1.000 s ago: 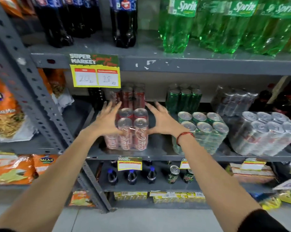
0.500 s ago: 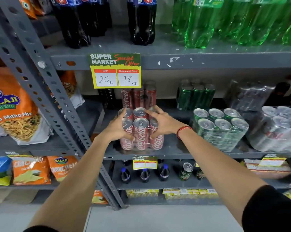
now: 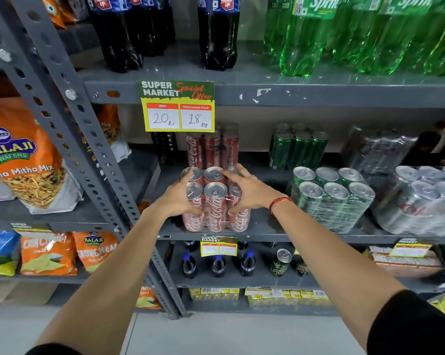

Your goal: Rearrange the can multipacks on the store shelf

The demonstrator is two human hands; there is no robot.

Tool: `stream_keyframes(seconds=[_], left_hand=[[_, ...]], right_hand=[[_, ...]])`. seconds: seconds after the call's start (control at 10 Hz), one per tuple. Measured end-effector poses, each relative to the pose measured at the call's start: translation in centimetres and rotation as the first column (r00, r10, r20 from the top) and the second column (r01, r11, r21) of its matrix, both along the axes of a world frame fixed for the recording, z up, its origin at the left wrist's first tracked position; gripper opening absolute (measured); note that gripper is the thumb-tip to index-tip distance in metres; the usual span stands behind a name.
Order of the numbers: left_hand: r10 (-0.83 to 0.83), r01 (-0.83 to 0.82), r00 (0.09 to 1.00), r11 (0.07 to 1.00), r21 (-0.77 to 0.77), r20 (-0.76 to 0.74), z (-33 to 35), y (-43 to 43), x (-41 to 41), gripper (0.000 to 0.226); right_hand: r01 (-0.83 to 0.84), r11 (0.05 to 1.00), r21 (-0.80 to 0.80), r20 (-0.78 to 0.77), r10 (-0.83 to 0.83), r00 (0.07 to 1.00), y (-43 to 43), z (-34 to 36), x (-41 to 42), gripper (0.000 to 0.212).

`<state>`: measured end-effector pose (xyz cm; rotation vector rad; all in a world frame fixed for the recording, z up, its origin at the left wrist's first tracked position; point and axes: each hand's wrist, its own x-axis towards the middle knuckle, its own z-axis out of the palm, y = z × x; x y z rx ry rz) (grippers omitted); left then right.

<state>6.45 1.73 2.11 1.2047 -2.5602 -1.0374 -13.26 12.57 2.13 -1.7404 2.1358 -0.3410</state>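
Observation:
A shrink-wrapped multipack of red cola cans (image 3: 215, 203) stands at the front of the grey middle shelf (image 3: 280, 237). My left hand (image 3: 176, 198) clasps its left side and my right hand (image 3: 249, 190) clasps its right side and top. Behind it stands a second red cola pack (image 3: 212, 149). To the right sit a green can multipack (image 3: 331, 198) at the front, another green pack (image 3: 298, 147) behind, and silver can multipacks (image 3: 426, 198) at the far right.
A slanted perforated steel upright (image 3: 70, 124) borders the bay on the left, with snack bags (image 3: 21, 160) beyond it. A yellow price tag (image 3: 177, 106) hangs from the upper shelf edge. Large bottles stand above, small bottles (image 3: 217, 265) below.
Both hands went from spread open beside the red cola multipack to closed around its sides. The view has shifted so the pack sits more central.

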Motion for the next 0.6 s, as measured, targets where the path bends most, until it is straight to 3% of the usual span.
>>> stream_keyframes(seconds=[0.3, 0.5, 0.6], left_hand=[[0.025, -0.025, 0.999, 0.999, -0.019, -0.034, -0.5, 0.2, 0.1, 0.121], [0.005, -0.001, 0.998, 0.997, -0.072, 0.060, 0.0, 0.9, 0.4, 0.117], [-0.015, 0.015, 1.000, 0.973, -0.232, 0.001, 1.2, 2.3, 0.5, 0.103]], right_hand=[[-0.005, 1.000, -0.020, -0.003, 0.005, 1.000, 0.2, -0.3, -0.1, 0.115], [-0.013, 1.000, -0.019, -0.027, 0.013, 1.000, 1.6, 1.1, 1.0, 0.104], [0.043, 0.959, -0.279, -0.053, -0.060, 0.997, 4.1, 3.3, 1.3, 0.078]])
